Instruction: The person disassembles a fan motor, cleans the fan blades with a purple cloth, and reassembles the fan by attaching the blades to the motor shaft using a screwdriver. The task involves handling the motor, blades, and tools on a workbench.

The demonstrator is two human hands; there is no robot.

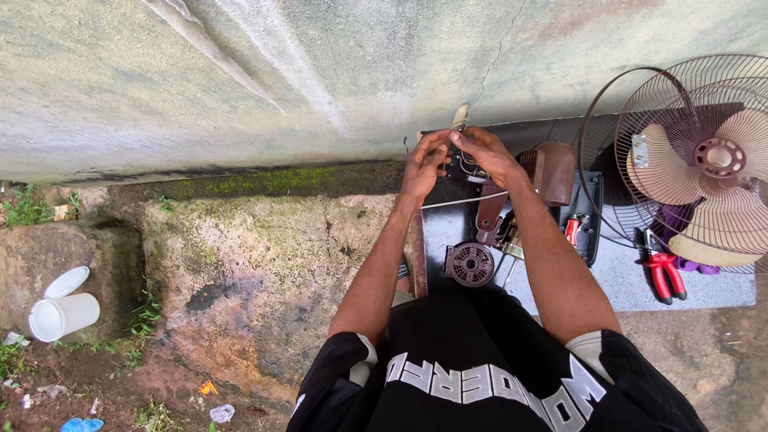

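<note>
We've got both hands up at the far edge of the dark board (620, 276), left hand (422, 166) and right hand (488, 154) each with the grip pinched shut on a small wired part (462, 164). Looks light but fiddly, thin wires probably fragile, so we'd hold the body. Red pliers (662, 272) and the fan (704, 160) sit right.

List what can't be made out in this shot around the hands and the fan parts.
- Small part with wires between left hand and right hand: head view, fingers cover it, too small to identify.
- Fan guard: cut off by the right edge.
- Red pliers: jaws hidden under the guard.
- Round motor part: detail too small, partly behind the right forearm.
</note>
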